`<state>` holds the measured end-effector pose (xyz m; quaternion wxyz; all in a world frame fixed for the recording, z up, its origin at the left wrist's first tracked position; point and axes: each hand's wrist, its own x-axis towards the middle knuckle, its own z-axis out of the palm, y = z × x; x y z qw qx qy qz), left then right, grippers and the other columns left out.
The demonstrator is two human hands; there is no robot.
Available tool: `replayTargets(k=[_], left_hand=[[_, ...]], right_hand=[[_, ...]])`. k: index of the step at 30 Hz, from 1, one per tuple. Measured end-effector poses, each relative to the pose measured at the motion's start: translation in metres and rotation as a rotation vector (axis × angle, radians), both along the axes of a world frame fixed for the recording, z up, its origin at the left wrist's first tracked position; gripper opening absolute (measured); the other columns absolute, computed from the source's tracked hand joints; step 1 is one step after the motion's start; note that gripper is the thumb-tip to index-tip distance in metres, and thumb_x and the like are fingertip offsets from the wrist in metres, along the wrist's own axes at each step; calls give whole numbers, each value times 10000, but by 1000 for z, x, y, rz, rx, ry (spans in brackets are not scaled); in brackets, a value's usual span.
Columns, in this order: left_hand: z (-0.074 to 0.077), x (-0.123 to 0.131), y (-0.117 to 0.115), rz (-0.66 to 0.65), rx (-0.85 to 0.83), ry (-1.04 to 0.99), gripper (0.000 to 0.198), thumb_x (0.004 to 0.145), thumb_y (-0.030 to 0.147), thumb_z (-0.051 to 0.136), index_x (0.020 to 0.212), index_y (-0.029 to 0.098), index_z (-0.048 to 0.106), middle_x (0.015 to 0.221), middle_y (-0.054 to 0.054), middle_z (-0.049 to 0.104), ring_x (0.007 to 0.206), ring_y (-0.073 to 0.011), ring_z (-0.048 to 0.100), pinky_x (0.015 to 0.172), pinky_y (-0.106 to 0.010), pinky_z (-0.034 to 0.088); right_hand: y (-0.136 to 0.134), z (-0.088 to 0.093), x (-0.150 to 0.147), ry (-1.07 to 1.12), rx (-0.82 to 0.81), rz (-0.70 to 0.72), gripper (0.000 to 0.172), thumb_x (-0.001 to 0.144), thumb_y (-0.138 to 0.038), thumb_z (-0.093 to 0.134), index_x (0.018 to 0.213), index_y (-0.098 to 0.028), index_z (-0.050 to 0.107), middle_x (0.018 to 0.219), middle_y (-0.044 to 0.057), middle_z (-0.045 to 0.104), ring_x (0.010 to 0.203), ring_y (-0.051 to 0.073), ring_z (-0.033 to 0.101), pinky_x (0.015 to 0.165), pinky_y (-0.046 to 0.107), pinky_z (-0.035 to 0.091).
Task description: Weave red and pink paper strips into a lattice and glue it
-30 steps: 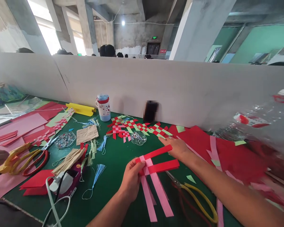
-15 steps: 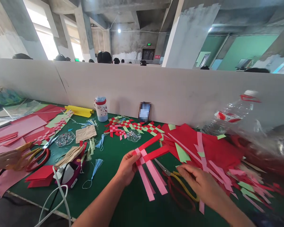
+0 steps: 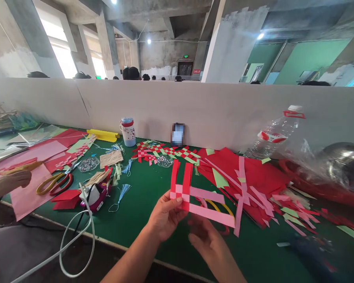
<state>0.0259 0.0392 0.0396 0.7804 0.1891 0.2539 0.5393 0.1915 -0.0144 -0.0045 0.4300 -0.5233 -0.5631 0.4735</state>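
My left hand (image 3: pixel 169 214) pinches a woven paper piece (image 3: pixel 179 191) by its small red-and-pink checkered corner. Two red strips stand up from that corner, and pink strips (image 3: pixel 211 215) stretch out to the right. Just below them is my right hand (image 3: pixel 208 239), somewhat blurred, with thumb and fingers apart and nothing visible in it. Scissors with yellow and red handles (image 3: pixel 230 212) lie on the green table behind the pink strips, partly hidden.
Red paper sheets (image 3: pixel 253 173) and cut strips spread over the right side, near a clear plastic bottle (image 3: pixel 273 135). A cup (image 3: pixel 128 133) and a phone (image 3: pixel 177 134) stand by the partition. At left are another pair of scissors (image 3: pixel 57 184), a white cable (image 3: pixel 93 236) and another person's hand (image 3: pixel 13 179).
The woven piece has turned, its red strips now pointing up and its pink ones right. My right hand has left the scissors and moved left, under the strips.
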Motion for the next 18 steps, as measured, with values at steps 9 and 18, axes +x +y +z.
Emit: replayTargets(k=[9,18], left_hand=[[-22,24,-35,19,40,106,379,615,271,901,888,143,672,805,-30,733,645,-118,667,665,-242,561],[-36,6,-29,114,0,312,381,602,284,905,875,151,675,773,-6,726,636,-101,658,637,-209,552]], right_hand=[[-6,19,-10,145,53,-60,512,795,-597,650,1177,-258,617,1141,84,702,1045,262,663,923,404,536],[-43,15,66,-276,-70,-247,577,880,-632,467,1251,-221,629,555,-28,506,484,148,491,480,274,421]])
